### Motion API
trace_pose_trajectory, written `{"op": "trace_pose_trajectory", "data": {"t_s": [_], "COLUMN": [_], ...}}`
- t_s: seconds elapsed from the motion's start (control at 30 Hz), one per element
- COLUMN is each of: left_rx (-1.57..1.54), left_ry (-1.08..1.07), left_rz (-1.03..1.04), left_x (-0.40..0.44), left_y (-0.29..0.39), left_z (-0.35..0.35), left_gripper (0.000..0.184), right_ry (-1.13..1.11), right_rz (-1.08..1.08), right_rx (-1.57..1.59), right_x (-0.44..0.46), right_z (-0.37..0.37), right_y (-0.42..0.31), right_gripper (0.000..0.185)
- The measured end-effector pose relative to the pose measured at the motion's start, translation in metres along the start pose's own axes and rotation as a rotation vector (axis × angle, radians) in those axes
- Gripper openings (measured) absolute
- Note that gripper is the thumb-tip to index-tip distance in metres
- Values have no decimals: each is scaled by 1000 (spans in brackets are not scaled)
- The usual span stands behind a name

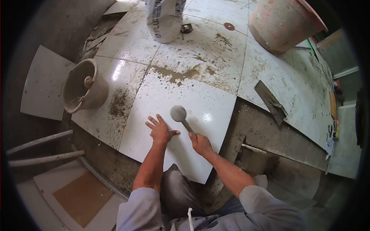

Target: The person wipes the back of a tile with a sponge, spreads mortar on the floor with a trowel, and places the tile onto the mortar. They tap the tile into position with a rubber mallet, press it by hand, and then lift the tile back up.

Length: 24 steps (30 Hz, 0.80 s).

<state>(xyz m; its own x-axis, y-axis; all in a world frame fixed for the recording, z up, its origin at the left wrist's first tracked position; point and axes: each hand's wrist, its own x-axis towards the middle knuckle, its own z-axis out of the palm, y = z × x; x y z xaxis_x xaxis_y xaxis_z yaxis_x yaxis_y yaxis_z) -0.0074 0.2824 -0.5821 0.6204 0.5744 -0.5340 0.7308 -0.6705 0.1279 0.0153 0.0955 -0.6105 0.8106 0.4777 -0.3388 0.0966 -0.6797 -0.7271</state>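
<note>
A mallet (178,113) with a round grey head is held over a large white floor tile (154,102). My right hand (200,144) is closed around its handle. Spread fingers show on my left hand (160,130), which lies on the same tile, left of the mallet, holding nothing. Wet mortar (169,74) is spattered along the tile's far edge. The picture does not show whether the mallet head touches the tile.
A bucket (101,92) stands at left and a larger tub (275,27) at upper right. Near the top are a bag (163,23) and a tape measure (186,28). A flat trowel (269,101) lies at right, beside bare floor (250,123). Metal tubes (46,158) reach in at lower left.
</note>
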Motion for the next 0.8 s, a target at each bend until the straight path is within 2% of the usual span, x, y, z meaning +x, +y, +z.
{"op": "trace_pose_trajectory", "data": {"t_s": [0.03,0.1,0.13,0.17,0.23,0.3,0.4,0.47,0.5,0.53,0.57,0.63,0.67,0.7,0.77,0.8], "left_rx": [7,-6,-1,-2,10,12,27,35,53,60,77,94,86,118,127,139], "left_ry": [-3,45,34,40,13,31,69,68,51,36,48,12,23,10,19,12], "left_rz": [21,24,15,28,13,51,55,55,52,52,84,15,45,64,41,39], "left_x": [3,2,2,6,1,3,-1,2,-2,-3,-5,0,1,-3,3,2], "left_y": [0,-2,-1,1,1,-2,-1,4,2,3,4,6,3,-3,3,4], "left_z": [-1,6,6,4,3,2,6,4,4,4,4,5,8,12,10,9], "left_gripper": [126,126,126,126,126,126,130,130,130,130,130,127,128,128,129,130], "right_ry": [18,-96,-34,-19,-31,29,52,99,141,10,43,44,110,126,262,288], "right_rz": [13,30,-88,-90,125,106,-82,-86,-72,195,200,32,-49,-21,-157,-2], "right_rx": [3,121,229,226,88,45,334,286,243,156,174,211,236,259,286,235], "right_x": [-2,-10,-16,-11,-7,-1,-13,-10,-14,-8,-9,-14,-19,-27,-25,-22], "right_z": [-10,-37,-44,-37,-8,-8,-46,-30,-13,1,-14,-41,-49,-44,-41,-25], "right_y": [-14,-44,-49,-37,3,-4,-57,-32,-14,9,-4,-32,-38,-33,-10,15], "right_gripper": [51,55,57,57,53,52,54,54,54,55,55,57,59,59,59,57]}}
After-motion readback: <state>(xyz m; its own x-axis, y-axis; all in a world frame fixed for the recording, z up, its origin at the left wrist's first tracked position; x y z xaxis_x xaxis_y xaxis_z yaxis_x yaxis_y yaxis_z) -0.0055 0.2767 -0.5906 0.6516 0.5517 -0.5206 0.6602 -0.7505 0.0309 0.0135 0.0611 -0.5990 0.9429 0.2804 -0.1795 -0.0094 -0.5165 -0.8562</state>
